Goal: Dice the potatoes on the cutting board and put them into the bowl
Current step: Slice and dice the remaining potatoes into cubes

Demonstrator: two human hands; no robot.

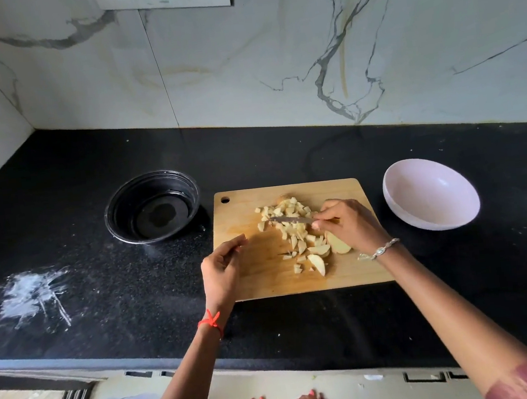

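Note:
A wooden cutting board (257,274) lies on the black counter. On it is a heap of diced potato pieces (294,228), with a few larger wedges (317,263) toward the near side and an uncut potato piece (338,243) under my right wrist. My right hand (349,226) grips the handle of a knife (290,219), whose blade lies flat across the pile, pointing left. My left hand (222,268) hovers over the board's left edge, fingers loosely curled, holding nothing. An empty pale pink bowl (430,194) sits right of the board.
A black bowl (154,207) with a little liquid stands left of the board. A white powder smear (35,294) marks the counter at the left. The marble wall rises behind, and the counter's front edge runs below my arms.

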